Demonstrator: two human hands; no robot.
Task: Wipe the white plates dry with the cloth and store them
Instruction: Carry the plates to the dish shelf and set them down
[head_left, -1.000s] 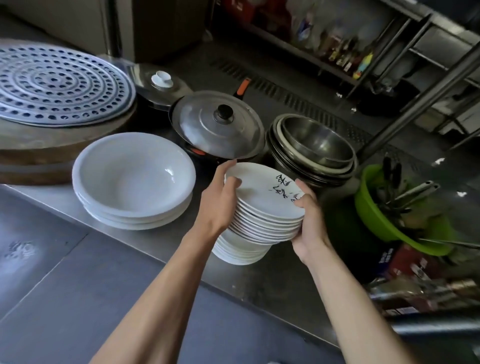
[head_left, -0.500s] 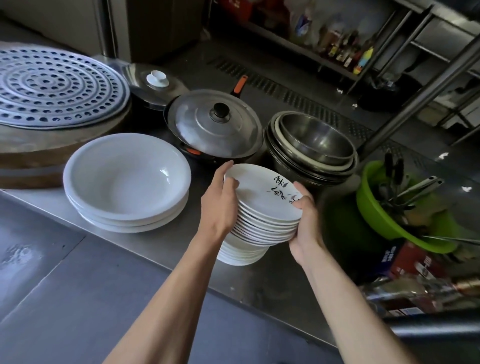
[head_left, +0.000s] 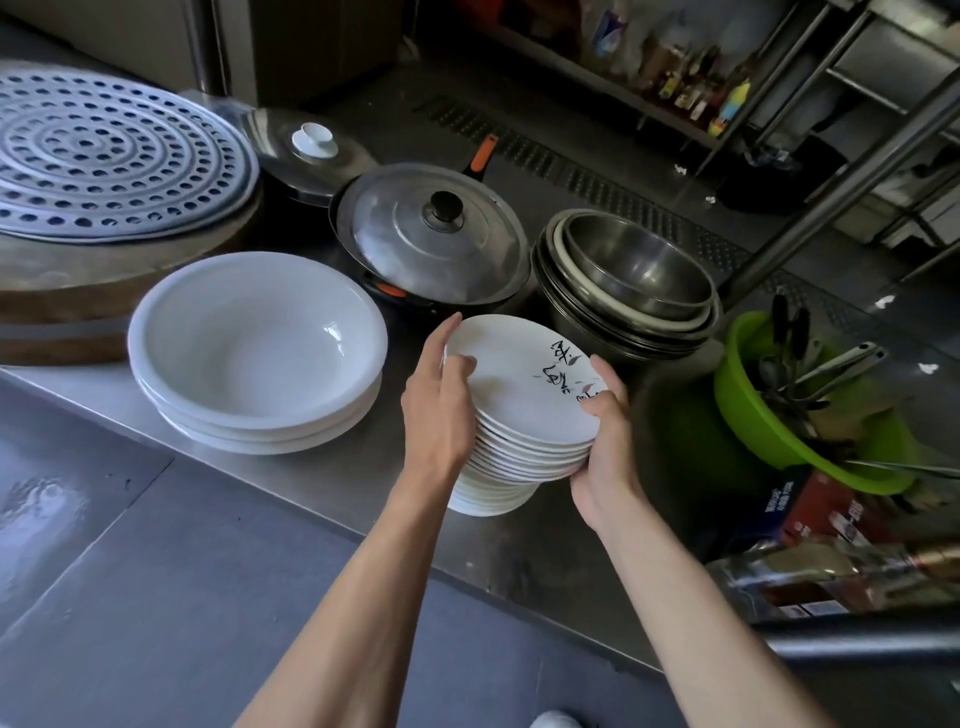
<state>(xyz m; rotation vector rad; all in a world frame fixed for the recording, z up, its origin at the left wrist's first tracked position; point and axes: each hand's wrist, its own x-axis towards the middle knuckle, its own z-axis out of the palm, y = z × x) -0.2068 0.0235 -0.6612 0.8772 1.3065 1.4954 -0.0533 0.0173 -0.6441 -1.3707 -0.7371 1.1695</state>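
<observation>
A tall stack of small white plates (head_left: 519, 395) stands on the steel counter (head_left: 322, 483); the top plate bears black brush writing near its right rim. My left hand (head_left: 441, 410) grips the stack's left side, thumb on the top plate's rim. On the right side my right hand (head_left: 602, 447) holds the upper plates, thumb over the rim by the writing. The upper plates sit tilted over a few lower ones. No cloth is in view.
A stack of large white bowls (head_left: 254, 348) sits to the left. Behind are a lidded pan (head_left: 431, 234), nested steel bowls (head_left: 628, 280) and a perforated steamer tray (head_left: 104, 156). A green basin (head_left: 769, 415) with utensils stands at right. Grey floor lies below the counter edge.
Both hands keep their hold on the plate stack, which stays in about the same spot. The view has shifted slightly.
</observation>
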